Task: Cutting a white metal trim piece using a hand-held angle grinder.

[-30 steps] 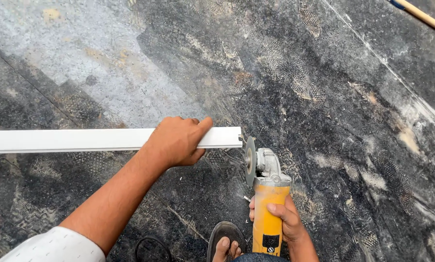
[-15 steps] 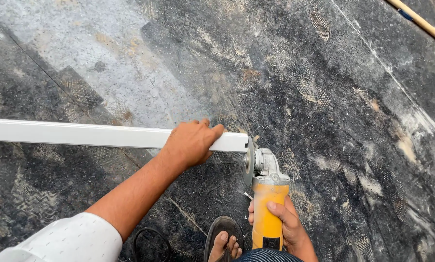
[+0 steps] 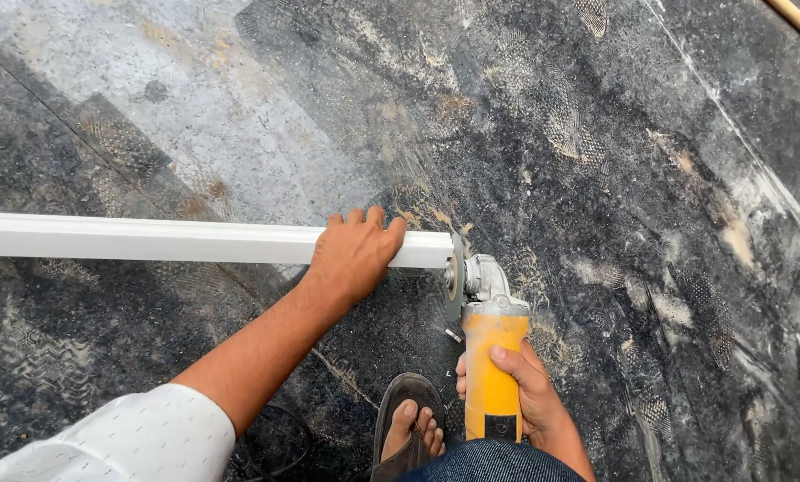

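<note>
**Grinder disc at the end of a white bar**

A long white bar [image 3: 150, 239] lies flat on the floor [image 3: 596, 134], running from the left edge of the view toward the middle. Its right end stops just at the disc [image 3: 454, 284] of a yellow grinder [image 3: 492, 375].

The left hand [image 3: 353, 257] lies palm down on the bar near that right end. Its fingers curl over the far edge of the bar and the thumb side rests on the near edge, so the hand is clamped on the bar and presses it to the floor. The forearm stretches back toward the lower left, ending in a white dotted sleeve [image 3: 123, 442].

The right hand [image 3: 523, 384] is wrapped round the yellow body of the grinder, thumb on top, fingers closed beneath. The grinder points away from the person, its grey metal head just past the hand. The disc stands on edge, crosswise to the bar, touching or all but touching the bar's cut end; which of the two cannot be told.

The two hands are apart, with the disc and the bar's last stretch between them.

A foot in a brown sandal [image 3: 406, 427] rests on the floor just left of the grinder's body, near the bottom edge. Blue denim [image 3: 493, 462] shows below the grinder. The floor is dark, scuffed and dusty, with a paler grey patch at upper left. A tan pole [image 3: 797, 20] crosses the upper right corner.
</note>
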